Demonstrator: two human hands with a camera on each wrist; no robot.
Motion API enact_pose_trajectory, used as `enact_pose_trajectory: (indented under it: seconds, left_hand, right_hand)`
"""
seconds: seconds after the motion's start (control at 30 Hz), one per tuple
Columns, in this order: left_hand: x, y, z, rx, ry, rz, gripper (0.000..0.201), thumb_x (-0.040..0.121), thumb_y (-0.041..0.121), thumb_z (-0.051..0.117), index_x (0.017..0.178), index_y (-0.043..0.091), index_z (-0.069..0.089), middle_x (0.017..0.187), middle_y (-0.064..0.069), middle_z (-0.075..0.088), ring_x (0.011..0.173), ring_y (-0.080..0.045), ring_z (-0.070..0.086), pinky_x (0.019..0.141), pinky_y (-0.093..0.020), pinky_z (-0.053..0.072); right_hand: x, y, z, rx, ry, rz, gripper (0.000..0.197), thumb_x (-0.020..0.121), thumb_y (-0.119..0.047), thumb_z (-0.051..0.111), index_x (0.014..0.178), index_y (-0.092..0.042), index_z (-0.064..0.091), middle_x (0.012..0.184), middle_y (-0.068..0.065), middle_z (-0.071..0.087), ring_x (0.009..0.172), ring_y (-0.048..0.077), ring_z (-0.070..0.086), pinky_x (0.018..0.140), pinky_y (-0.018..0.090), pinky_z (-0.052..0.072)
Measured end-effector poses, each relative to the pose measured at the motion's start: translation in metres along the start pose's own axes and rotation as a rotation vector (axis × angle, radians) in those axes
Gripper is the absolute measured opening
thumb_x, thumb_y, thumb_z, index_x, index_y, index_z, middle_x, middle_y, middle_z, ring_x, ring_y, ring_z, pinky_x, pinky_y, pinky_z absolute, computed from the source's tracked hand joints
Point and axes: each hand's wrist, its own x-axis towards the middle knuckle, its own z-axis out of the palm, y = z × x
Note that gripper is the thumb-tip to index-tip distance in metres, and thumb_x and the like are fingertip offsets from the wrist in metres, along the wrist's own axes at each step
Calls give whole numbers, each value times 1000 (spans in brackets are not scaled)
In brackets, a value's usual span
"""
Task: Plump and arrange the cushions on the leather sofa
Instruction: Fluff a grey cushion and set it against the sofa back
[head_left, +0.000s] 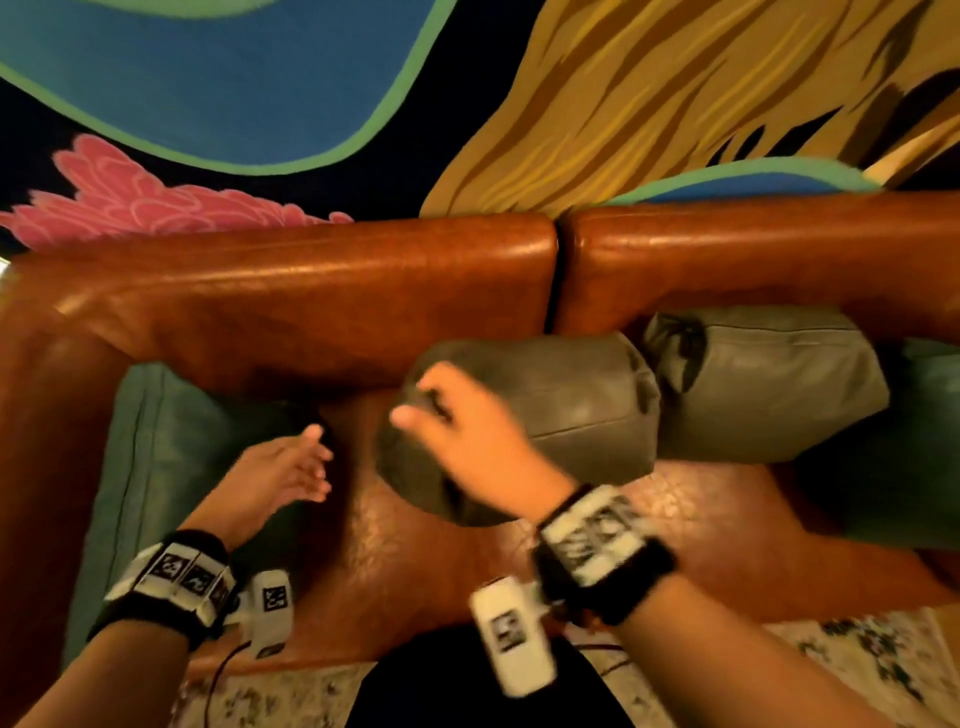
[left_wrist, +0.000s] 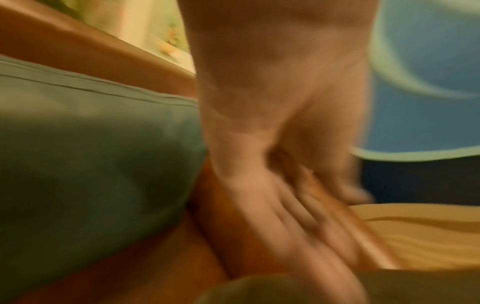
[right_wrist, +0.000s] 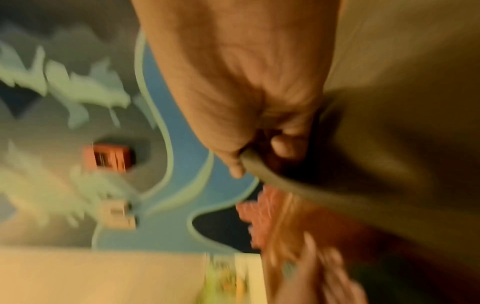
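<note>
A brown leather sofa fills the head view. My right hand grips the left corner of an olive-grey cushion in mid-seat; in the right wrist view my right hand pinches the cushion's edge. A second olive-grey cushion leans against the backrest to its right. A teal cushion stands in the sofa's left corner. My left hand hovers with straight fingers between the teal cushion and the held one, holding nothing; the blurred left wrist view shows my left hand beside the teal cushion.
Another teal cushion lies at the sofa's far right. A painted mural wall rises behind the backrest. A patterned rug lies in front of the sofa. Bare seat leather shows between my wrists.
</note>
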Motion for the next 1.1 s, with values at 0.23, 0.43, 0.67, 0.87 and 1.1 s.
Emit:
enact_pose_trajectory:
  seconds: [0.23,0.43,0.67,0.87,1.1]
  left_hand:
    - [-18,-2,49,-57,-106,-24,38,101,25,54,118,-8,63,118,-34,65,81,-22,73,71,-33,62]
    - [6,-34,51,138,228,-17,22,105,23,46,115,5,56,121,-22,63,96,-33,65,58,-35,59]
    - [4,-46,48,229,318,-48,30,105,24,43,128,5,50,117,-18,59,93,-32,62,67,-41,58]
    - [1,-41,53,295,356,-42,29,104,23,42,118,0,53,100,-17,60,74,-26,60,70,-44,59]
    - [1,-46,38,355,366,-46,27,105,23,43,112,-2,54,106,-25,62,72,-25,61,60,-37,56]
  right_hand:
    - [19,44,107,-55,-334,307,35,95,-6,51,130,-4,50,119,20,64,109,35,62,90,40,50]
    - [13,117,7,-119,386,270,26,89,-7,52,107,-15,70,90,5,70,78,23,65,75,31,51]
    - [11,175,-46,-721,76,585,40,93,-33,58,126,-11,57,131,13,55,123,34,54,101,45,43]
    - [27,164,-34,-1006,-148,605,31,98,-14,40,119,-17,63,132,6,60,126,27,52,106,45,35]
    - [25,158,-45,-670,-266,661,23,91,-24,53,110,-13,61,129,14,60,124,34,54,107,46,35]
